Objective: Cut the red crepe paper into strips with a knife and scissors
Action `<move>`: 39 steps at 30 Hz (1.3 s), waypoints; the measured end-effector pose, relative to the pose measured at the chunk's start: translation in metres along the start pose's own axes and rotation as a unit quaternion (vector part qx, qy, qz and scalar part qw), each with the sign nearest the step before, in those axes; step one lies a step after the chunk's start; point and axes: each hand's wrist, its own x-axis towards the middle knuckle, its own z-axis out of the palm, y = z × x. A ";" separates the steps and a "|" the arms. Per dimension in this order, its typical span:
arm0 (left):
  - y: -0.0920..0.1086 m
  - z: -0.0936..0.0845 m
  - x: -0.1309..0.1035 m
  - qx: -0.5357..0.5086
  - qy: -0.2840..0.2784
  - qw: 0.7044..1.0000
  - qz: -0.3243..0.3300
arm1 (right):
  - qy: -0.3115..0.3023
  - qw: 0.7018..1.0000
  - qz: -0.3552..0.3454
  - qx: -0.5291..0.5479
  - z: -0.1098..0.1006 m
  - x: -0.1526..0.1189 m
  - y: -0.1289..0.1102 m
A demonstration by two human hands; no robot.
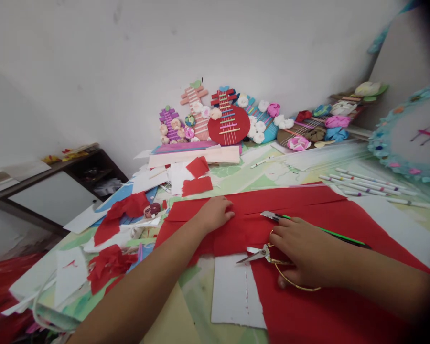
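My left hand rests on a sheet of red crepe-like paper, its fingers bent slightly and lying on the surface. In my right hand are scissors with gold handles; the blades point left and stand a little apart, just over the paper's edge. A utility knife with a green and black handle lies on the red paper beside my right fingers, which partly cover it. Under the red sheet a piece of white board shows, with a line of reddish marks on it.
Red scraps and white offcuts litter the table's left side. Several markers lie at the right. Decorated paper instruments lean against the wall, and a round blue-trimmed piece stands at the right. A cabinet is at the left.
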 end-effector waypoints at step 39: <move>0.011 0.002 0.012 0.001 -0.050 0.998 -0.031 | -0.026 1.000 0.007 -0.004 -0.010 0.006 -0.007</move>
